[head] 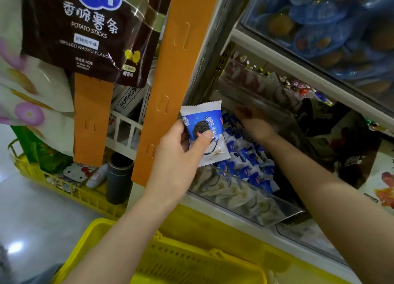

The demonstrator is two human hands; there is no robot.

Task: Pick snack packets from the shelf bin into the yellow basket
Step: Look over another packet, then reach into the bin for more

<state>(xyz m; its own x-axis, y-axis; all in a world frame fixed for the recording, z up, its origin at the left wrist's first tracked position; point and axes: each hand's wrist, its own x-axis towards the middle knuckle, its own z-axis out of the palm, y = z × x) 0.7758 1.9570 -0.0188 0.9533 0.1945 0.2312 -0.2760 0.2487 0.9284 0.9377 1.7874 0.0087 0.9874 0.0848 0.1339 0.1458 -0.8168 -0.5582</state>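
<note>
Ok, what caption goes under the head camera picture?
Left hand holds a blue snack packet while right hand reaches into the shelf bin, yellow basket below.

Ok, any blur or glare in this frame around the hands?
Head view: the right hand in the clear plastic shelf bin is motion-smeared; the left hand and its blue-and-white snack packet are sharp; the bin's front wall shows pale reflections.

I reach the bin (245, 200) only over its clear front wall, under the white shelf edge (298, 70). The orange strip (170, 87) and my left hand (179, 155), gripping a packet (204, 132), crowd its left end. Below its front edge, the yellow basket (191, 262) gapes open.
</note>
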